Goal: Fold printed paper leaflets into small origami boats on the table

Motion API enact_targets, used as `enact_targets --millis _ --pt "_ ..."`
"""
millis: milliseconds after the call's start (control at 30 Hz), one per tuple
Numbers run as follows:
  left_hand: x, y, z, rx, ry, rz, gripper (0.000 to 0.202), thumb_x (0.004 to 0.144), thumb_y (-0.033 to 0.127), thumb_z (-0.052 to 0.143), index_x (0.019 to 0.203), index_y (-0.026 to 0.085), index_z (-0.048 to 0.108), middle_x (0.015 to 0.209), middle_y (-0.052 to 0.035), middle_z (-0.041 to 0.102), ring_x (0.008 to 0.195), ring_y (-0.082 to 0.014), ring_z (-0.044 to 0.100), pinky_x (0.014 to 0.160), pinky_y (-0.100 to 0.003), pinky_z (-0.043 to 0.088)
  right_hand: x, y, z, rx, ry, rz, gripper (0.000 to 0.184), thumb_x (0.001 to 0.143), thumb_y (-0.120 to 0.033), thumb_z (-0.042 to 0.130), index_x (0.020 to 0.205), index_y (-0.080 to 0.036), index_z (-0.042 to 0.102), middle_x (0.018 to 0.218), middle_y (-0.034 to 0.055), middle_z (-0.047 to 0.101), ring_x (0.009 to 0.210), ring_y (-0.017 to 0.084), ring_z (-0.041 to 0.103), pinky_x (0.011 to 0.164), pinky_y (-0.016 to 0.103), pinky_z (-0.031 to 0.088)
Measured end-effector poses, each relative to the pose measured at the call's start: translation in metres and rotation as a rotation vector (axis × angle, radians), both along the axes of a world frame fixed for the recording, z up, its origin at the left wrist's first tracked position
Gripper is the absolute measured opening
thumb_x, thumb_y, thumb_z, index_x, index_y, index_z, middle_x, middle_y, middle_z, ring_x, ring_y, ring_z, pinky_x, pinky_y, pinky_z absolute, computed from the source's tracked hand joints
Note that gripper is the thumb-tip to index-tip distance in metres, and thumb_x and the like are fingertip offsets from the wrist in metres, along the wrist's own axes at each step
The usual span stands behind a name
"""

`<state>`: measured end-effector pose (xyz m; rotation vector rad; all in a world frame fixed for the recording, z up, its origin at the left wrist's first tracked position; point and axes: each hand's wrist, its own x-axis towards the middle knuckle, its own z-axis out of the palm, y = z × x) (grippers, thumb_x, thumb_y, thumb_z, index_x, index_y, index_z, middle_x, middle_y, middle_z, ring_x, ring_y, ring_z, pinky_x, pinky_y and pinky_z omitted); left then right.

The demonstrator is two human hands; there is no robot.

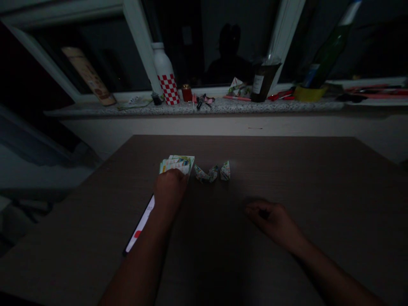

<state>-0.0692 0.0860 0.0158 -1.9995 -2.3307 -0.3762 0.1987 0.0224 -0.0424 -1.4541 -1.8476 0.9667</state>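
Observation:
My left hand (170,187) is closed at the near edge of a small stack of printed papers (177,161), its fingers curled over the sheets. Under that wrist lies a phone (140,229) with a lit screen and a red button on it. Just right of the stack, crumpled printed paper pieces (207,174) rest on the table, with another crumpled piece (225,171) beside them. My right hand (269,216) is low over the table on the right. Its thumb and fingers meet at the tips, and nothing shows between them.
Along the stone windowsill (223,108) stand a checkered bottle (167,80), a beige tumbler (89,76), a small red jar (186,92), a dark cup (262,83) and a green bottle (331,51) in a yellow holder (309,92). The brown table (302,165) reaches the wall below. The room is dim.

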Motion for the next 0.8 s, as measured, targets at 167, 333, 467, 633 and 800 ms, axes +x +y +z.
enact_targets --millis 167,333,467,633,800 --pt "0.024 -0.031 -0.001 0.438 -0.168 -0.386 0.018 0.086 0.029 0.052 0.081 0.019 0.065 0.091 -0.0059 0.071 0.088 -0.0188 0.065 0.081 -0.03 0.048 -0.005 -0.003 -0.004 0.016 0.067 -0.071 0.026 0.083 -0.042 0.058 0.094 -0.021 0.069 0.071 0.0029 0.069 0.065 0.02 0.064 0.058 0.03 0.051" --pt "0.057 -0.07 -0.013 0.449 -0.331 -0.938 0.008 0.085 0.018 0.055 0.08 0.019 0.061 0.094 -0.0051 0.072 0.09 -0.0161 0.065 0.082 -0.03 0.049 -0.007 -0.007 -0.003 0.15 0.263 -0.036 0.064 0.077 -0.03 0.069 0.136 -0.026 0.043 0.129 0.0092 0.058 0.115 0.027 0.057 0.099 0.044 0.045" --pt "0.069 -0.08 -0.025 0.184 -0.587 -1.009 0.007 0.089 0.024 0.051 0.089 0.022 0.058 0.105 -0.005 0.07 0.099 -0.0178 0.064 0.087 -0.033 0.049 -0.009 -0.011 0.002 0.101 0.39 0.004 0.072 0.073 -0.025 0.071 0.137 -0.029 0.039 0.134 0.009 0.054 0.12 0.027 0.054 0.101 0.045 0.044" --pt "0.072 -0.079 -0.034 -0.043 -0.987 -0.804 0.008 0.088 0.028 0.052 0.09 0.02 0.055 0.105 -0.0069 0.069 0.096 -0.0196 0.065 0.082 -0.033 0.051 -0.01 -0.014 0.004 0.023 0.522 0.02 0.072 0.071 -0.026 0.076 0.134 -0.029 0.043 0.131 0.009 0.057 0.117 0.027 0.056 0.099 0.043 0.046" --pt "0.074 -0.075 -0.033 -0.09 -1.131 -0.621 0.011 0.087 0.03 0.054 0.087 0.019 0.057 0.088 -0.0038 0.067 0.081 -0.0164 0.063 0.071 -0.028 0.05 -0.014 -0.013 0.005 -0.045 0.621 -0.012 0.046 0.075 -0.029 0.073 0.118 -0.027 0.056 0.111 0.006 0.07 0.099 0.023 0.067 0.086 0.036 0.054"
